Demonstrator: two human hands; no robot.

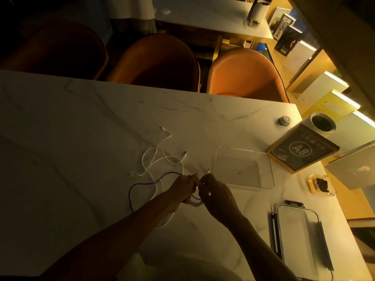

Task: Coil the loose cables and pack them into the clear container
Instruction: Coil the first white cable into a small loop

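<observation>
Loose white cables (154, 159) lie tangled on the marble table (81, 122), with a thin black cable (142, 184) looping through them on the near side. My left hand (182, 188) and my right hand (216, 192) meet just right of the tangle, both closed on a white cable that hangs in a small loop (194, 203) beneath them. The clear container (243, 169) sits open and empty right of my hands, a short way beyond my right hand.
The container's lid (302, 230) with black clips lies at the near right. A framed "A8" sign (302, 151), a white cup (322, 123), a glass ashtray (321, 184) and a small round button (284, 120) stand at the right. Orange chairs (243, 74) line the far edge.
</observation>
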